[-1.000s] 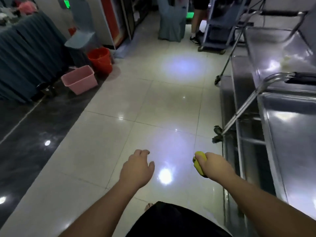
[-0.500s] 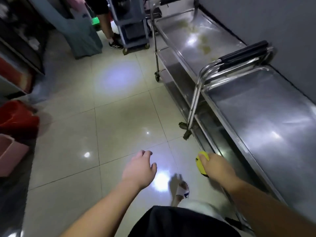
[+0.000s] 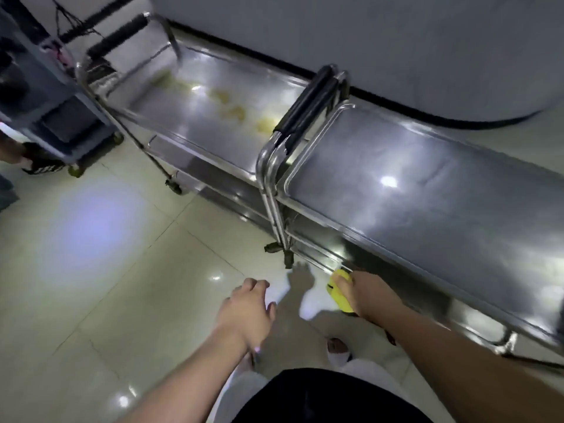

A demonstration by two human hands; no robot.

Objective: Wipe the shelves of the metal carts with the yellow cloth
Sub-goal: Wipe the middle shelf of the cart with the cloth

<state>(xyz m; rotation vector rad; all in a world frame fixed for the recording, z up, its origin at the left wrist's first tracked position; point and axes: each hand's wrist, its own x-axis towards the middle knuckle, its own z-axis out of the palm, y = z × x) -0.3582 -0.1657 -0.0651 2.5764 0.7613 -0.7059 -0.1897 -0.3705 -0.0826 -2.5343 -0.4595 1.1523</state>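
Note:
Two metal carts stand end to end along the grey wall. The near cart has a bare, shiny top shelf. The far cart carries yellowish stains on its top shelf. My right hand is closed around the bunched yellow cloth, low beside the front edge of the near cart's lower shelf. Over the tiled floor, left of it, my left hand hangs with loose fingers and holds nothing.
Black-padded push handles rise between the two carts. A grey plastic trolley stands at the far left, with another person's foot beside it. The floor is glossy tile. My own feet show below my hands.
My view has swung right, from the open floor onto the carts. Both hands kept their pose, and the right hand with the cloth now sits closer to the near cart's lower shelf.

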